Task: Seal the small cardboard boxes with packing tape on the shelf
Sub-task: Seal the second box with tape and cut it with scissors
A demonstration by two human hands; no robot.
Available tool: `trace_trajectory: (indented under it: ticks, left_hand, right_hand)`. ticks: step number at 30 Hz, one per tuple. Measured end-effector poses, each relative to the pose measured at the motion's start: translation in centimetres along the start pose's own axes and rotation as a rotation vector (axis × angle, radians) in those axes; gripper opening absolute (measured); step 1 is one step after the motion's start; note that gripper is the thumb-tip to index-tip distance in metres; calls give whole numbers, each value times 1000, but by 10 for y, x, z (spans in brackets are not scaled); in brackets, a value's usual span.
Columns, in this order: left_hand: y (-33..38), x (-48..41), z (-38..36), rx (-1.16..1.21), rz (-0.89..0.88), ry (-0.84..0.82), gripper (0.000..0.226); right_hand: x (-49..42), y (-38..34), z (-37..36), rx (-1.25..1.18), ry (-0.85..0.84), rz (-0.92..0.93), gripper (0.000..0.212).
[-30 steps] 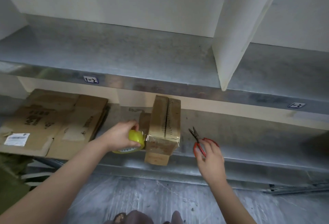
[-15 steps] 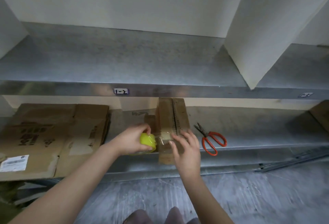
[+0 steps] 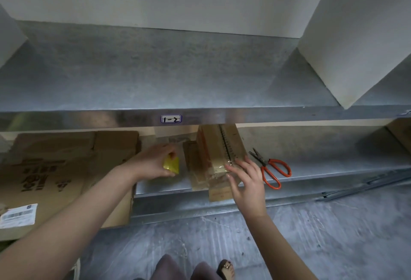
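Head view looked down on a metal shelf (image 3: 311,164) where the small cardboard box (image 3: 213,146) stood close to the front edge, its near end poking out past the lip. The right hand (image 3: 248,184) lay on that near end, fingers (image 3: 232,169) straight and released, pressing flat on a shiny film of clear tape and grasping nothing. Left of the box and a little apart from it, the left hand (image 3: 151,164) had its fingers clenched round a yellow tape roll (image 3: 171,165). Whether a strip ran from the roll to the box could not be told. A flatter brown piece (image 3: 191,164) lay against the box's left side. Red-handled scissors (image 3: 270,168) lay just right of the box, untouched, and flattened cardboard (image 3: 66,164) lay well to its left.

The likeliest trouble seemed to be the overhang: a firm downward press on the end past the lip could tip the box off the shelf. If a strip did join roll and box, drawing the roll further left could peel the tape or drag the light box sideways. Loose tape could also fold on itself and wrinkle, leaving the seam half sealed. Reaching for the scissors would mean lifting the pressing hand, which might let the tape spring up.
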State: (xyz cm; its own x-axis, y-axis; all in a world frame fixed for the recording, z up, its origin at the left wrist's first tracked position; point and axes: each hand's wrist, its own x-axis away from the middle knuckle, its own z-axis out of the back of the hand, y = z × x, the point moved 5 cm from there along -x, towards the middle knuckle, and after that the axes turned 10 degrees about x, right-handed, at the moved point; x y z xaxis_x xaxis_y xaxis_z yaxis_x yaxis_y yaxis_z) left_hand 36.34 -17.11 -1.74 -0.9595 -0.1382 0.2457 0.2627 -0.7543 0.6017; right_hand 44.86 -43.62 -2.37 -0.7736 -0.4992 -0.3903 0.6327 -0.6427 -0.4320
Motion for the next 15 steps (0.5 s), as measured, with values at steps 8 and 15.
trace_trajectory:
  ticks: [8, 15]
  left_hand:
    - [29, 9, -15, 96, -30, 78, 45]
    - [60, 28, -7, 84, -50, 137, 41]
  right_hand:
    - [3, -8, 5, 93, -71, 48, 27]
    - [-4, -54, 17, 107, -71, 239, 35]
